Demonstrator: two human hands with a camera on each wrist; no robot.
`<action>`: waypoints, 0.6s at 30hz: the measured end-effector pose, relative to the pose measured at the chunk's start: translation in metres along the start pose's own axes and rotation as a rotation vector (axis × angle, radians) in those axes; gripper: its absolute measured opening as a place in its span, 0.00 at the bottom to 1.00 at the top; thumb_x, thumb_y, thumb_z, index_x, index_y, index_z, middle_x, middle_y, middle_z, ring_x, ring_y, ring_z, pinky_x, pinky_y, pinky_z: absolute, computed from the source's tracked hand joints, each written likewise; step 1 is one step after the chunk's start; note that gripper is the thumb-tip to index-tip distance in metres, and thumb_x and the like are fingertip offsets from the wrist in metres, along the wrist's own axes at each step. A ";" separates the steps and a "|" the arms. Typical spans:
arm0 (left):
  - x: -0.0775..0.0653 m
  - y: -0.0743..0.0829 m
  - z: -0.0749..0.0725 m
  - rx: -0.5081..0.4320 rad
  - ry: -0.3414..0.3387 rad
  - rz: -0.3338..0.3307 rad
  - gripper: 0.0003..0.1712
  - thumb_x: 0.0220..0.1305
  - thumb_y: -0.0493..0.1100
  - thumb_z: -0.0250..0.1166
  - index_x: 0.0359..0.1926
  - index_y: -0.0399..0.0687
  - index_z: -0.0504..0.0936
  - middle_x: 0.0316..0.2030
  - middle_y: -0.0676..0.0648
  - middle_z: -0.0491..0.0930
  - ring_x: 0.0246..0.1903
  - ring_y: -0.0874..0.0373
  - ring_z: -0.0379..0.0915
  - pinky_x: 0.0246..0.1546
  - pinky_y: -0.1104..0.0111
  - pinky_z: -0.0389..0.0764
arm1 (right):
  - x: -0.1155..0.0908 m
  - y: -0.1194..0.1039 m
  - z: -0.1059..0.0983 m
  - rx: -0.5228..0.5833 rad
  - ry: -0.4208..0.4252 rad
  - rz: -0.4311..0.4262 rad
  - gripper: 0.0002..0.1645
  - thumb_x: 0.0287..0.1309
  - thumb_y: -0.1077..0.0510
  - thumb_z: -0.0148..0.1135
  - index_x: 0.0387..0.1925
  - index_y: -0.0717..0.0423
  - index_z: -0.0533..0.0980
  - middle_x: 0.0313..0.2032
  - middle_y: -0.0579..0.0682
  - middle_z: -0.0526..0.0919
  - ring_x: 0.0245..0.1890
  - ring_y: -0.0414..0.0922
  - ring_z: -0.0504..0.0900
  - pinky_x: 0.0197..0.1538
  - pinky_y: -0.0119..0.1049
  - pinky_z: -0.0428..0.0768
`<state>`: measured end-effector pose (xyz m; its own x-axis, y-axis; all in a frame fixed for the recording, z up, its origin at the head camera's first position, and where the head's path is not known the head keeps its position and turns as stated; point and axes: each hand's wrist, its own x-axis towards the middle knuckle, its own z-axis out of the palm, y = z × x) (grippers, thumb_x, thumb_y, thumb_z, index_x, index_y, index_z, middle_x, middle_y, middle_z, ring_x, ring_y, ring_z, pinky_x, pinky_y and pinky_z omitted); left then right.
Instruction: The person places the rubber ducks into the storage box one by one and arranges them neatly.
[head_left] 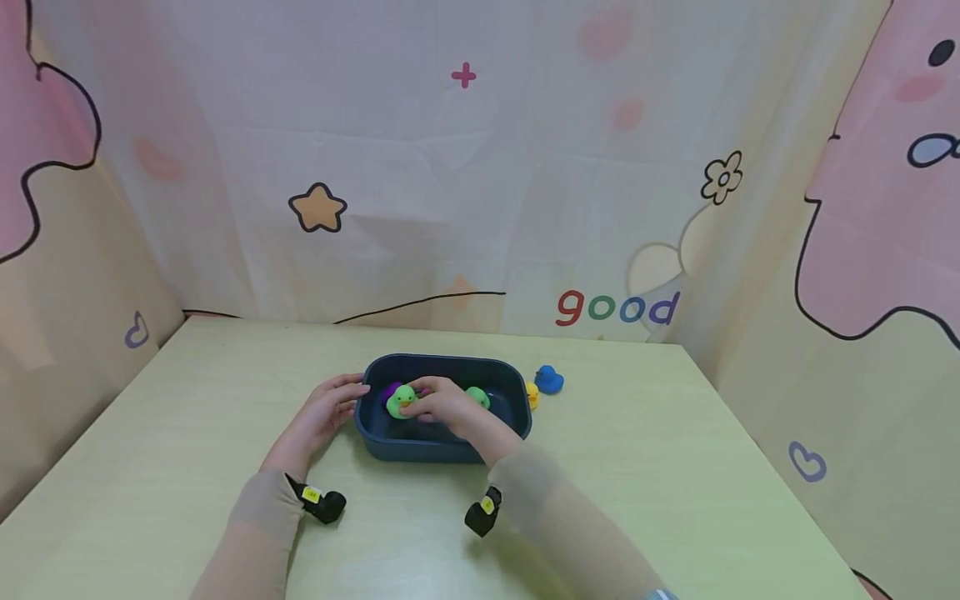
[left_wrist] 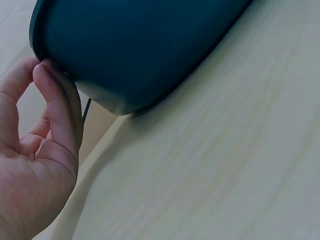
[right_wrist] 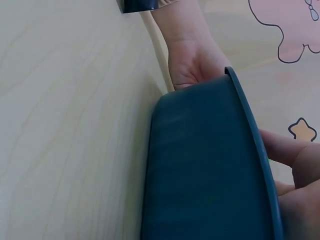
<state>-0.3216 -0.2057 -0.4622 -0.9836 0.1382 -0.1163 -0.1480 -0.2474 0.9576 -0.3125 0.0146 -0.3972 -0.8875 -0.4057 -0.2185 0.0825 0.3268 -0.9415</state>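
Observation:
A dark blue rectangular box (head_left: 431,450) stands on the table. My left hand (head_left: 330,408) touches its left end, fingertips at the rim; in the left wrist view the fingers (left_wrist: 57,100) reach up to that edge. Inside the box, at the left, my right hand (head_left: 446,404) pinches a green toy duck (head_left: 399,405) between thumb and fingers. A purple toy (head_left: 389,390) shows partly behind that duck. Another green duck (head_left: 478,397) sits further right in the box, partly covered by the right hand. In the right wrist view the box wall (right_wrist: 200,165) hides most of the work.
Just outside the right end of the box are a yellow duck (head_left: 532,395), partly hidden by the rim, and a blue duck (head_left: 550,380). The pale wooden table (head_left: 637,492) runs back to a printed cloth backdrop (head_left: 420,183), with cloth on both sides too.

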 end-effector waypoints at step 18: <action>0.000 0.002 -0.001 -0.017 -0.005 -0.024 0.21 0.69 0.39 0.60 0.60 0.41 0.69 0.34 0.60 0.80 0.27 0.69 0.75 0.29 0.81 0.76 | 0.008 0.007 0.015 -0.236 0.010 0.006 0.24 0.55 0.62 0.70 0.53 0.64 0.75 0.47 0.58 0.81 0.39 0.46 0.77 0.51 0.40 0.80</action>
<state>-0.3216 -0.2075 -0.4606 -0.9792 0.1490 -0.1379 -0.1734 -0.2599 0.9500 -0.3127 0.0010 -0.4089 -0.8920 -0.3949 -0.2198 -0.0199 0.5203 -0.8538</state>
